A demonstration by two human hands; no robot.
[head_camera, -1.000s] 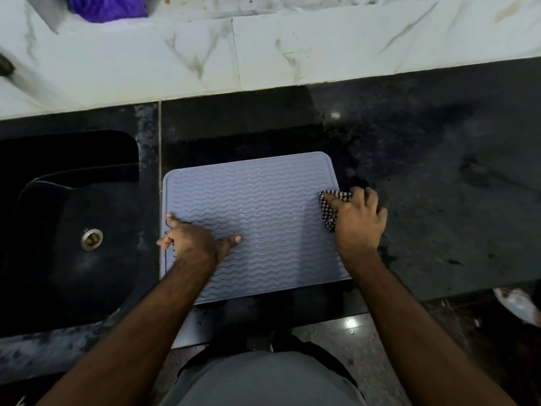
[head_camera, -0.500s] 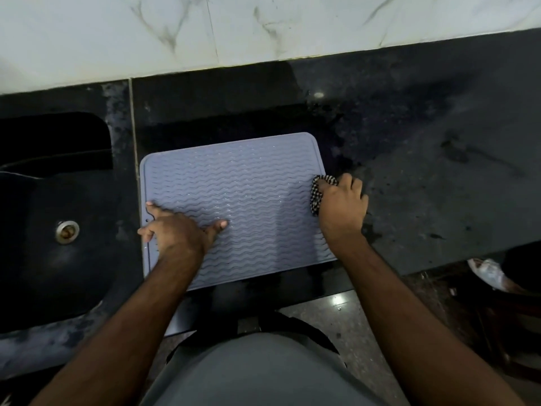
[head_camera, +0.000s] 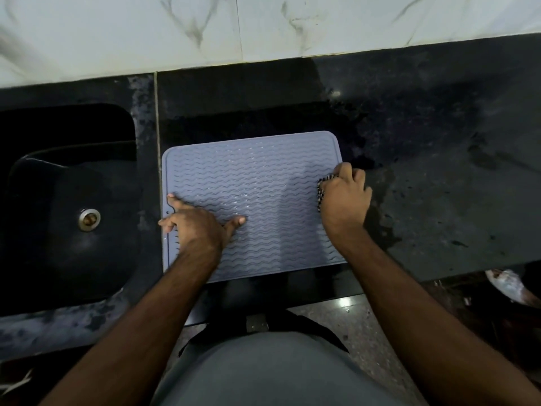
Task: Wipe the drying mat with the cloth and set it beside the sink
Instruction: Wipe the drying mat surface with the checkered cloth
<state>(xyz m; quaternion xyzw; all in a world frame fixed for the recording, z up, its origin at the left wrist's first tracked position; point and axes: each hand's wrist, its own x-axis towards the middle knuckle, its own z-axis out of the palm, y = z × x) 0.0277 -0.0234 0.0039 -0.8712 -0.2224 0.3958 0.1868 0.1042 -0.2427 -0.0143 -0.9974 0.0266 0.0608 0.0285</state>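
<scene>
While the mat [head_camera: 257,200] lies flat on the counter [head_camera: 439,171] just right of the sink [head_camera: 67,200], the left hand [head_camera: 196,227] presses its sink-side edge with spread fingers and the right hand [head_camera: 342,197] bunches the cloth [head_camera: 321,191] at the far edge. It looks light, floppy and grippy; lift it by an edge.

Cloth [head_camera: 322,191] mostly hidden under right hand [head_camera: 343,200]; sink [head_camera: 58,200] cut by left edge.
</scene>
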